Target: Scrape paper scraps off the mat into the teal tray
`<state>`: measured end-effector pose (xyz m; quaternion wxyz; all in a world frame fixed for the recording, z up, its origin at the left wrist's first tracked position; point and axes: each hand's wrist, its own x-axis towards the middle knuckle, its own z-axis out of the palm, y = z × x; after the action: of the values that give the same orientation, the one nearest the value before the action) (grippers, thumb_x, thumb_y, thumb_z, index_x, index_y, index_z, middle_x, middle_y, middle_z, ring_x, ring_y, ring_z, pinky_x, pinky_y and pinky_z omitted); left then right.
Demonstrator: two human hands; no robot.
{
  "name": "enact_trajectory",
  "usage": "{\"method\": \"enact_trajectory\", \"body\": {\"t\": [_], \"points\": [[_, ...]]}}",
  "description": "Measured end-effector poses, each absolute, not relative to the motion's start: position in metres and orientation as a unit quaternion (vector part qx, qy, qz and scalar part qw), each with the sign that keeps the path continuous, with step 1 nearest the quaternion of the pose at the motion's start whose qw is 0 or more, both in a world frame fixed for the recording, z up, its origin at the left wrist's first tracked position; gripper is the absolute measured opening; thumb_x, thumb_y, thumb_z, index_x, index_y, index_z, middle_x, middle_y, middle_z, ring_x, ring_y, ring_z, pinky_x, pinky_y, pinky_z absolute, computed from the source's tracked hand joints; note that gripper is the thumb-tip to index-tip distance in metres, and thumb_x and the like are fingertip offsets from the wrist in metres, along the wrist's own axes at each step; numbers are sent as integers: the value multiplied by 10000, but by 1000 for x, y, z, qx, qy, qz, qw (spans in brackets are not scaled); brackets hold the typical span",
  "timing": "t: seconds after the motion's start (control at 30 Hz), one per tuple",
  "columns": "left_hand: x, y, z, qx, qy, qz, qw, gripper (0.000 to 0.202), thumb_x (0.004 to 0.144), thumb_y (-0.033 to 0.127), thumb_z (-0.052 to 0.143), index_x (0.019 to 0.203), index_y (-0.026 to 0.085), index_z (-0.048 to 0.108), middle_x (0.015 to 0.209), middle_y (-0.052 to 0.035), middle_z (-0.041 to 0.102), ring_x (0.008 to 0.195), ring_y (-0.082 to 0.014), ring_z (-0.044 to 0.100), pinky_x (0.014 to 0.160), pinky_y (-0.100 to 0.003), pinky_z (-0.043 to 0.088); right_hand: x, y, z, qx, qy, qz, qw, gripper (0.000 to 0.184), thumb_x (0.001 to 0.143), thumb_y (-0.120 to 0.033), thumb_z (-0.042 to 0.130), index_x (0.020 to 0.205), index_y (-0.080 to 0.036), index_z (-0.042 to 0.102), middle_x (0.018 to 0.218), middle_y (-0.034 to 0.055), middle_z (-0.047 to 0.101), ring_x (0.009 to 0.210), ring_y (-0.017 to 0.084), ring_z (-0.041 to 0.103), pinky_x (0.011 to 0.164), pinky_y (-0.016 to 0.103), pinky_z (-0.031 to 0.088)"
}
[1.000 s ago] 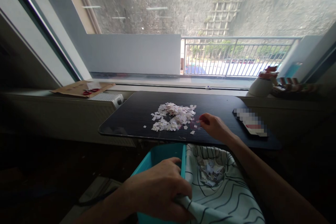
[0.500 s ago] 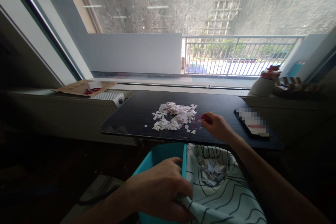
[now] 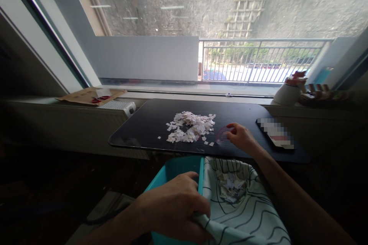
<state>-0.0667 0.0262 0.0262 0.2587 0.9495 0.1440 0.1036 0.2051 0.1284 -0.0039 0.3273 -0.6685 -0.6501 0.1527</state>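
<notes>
Two hands occupied: your left hand [image 3: 181, 203] grips patterned cloth [image 3: 247, 218], right hand [image 3: 240, 136] pinches a clear pinkish piece [image 3: 222, 135], likely for sweeping paper scraps [image 3: 198, 124]; next stroke needs its edge low.

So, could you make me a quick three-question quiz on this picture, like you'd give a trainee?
1. Which hand holds the clear pinkish object over the dark table, left or right?
2. True or false: paper pieces lie both on the table and in the cloth-lined container.
3. Pick one. The left hand grips:
a) a white jug
b) the edge of the cloth-lined container
c) the window railing

Key:
1. The right hand.
2. True: a loose heap on the table, and more inside the container.
3. b
</notes>
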Motion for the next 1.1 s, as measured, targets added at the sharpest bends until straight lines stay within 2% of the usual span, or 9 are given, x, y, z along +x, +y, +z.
{"method": "enact_trajectory", "body": {"t": [0.23, 0.43, 0.63, 0.77, 0.9, 1.1], "points": [[-66, 27, 27, 949, 140, 106, 262, 216, 684, 334, 810, 686, 211, 632, 483, 83, 497, 569, -134, 549, 969, -327, 341, 201, 138, -17, -635, -642, 240, 356, 312, 782, -233, 615, 1078, -143, 657, 598, -6, 670, 466, 120, 579, 469, 231, 449], [-66, 26, 28, 945, 143, 114, 271, 195, 688, 317, 803, 675, 213, 639, 484, 80, 509, 549, -130, 544, 1003, -336, 328, 187, 134, -12, -597, -650, 287, 373, 339, 803, -236, 621, 1125, -134, 646, 596, -10, 656, 515, 131, 614, 488, 230, 485], [-65, 27, 29, 943, 142, 123, 275, 201, 671, 300, 823, 677, 211, 643, 471, 92, 485, 508, -107, 510, 1004, -317, 329, 208, 133, -12, -629, -632, 258, 372, 364, 773, -252, 620, 1118, -141, 653, 622, -3, 661, 492, 127, 581, 486, 241, 460], [-65, 28, 29, 946, 136, 115, 271, 191, 694, 326, 804, 697, 218, 646, 496, 77, 515, 546, -130, 528, 1008, -331, 333, 208, 136, -16, -637, -624, 266, 367, 343, 752, -227, 622, 1081, -141, 671, 584, -10, 657, 465, 124, 572, 472, 234, 449], [-67, 26, 29, 938, 139, 133, 287, 209, 694, 313, 805, 682, 210, 624, 476, 95, 450, 507, -102, 499, 1018, -320, 320, 193, 137, -16, -623, -622, 296, 370, 336, 772, -190, 590, 1096, -133, 656, 580, -10, 651, 484, 128, 587, 465, 228, 461], [-67, 25, 28, 937, 145, 145, 283, 221, 659, 292, 834, 682, 203, 633, 471, 101, 414, 503, -92, 496, 995, -297, 331, 185, 133, -10, -591, -645, 319, 363, 388, 806, -263, 596, 1166, -121, 624, 628, 0, 664, 537, 132, 598, 515, 242, 500]]}}
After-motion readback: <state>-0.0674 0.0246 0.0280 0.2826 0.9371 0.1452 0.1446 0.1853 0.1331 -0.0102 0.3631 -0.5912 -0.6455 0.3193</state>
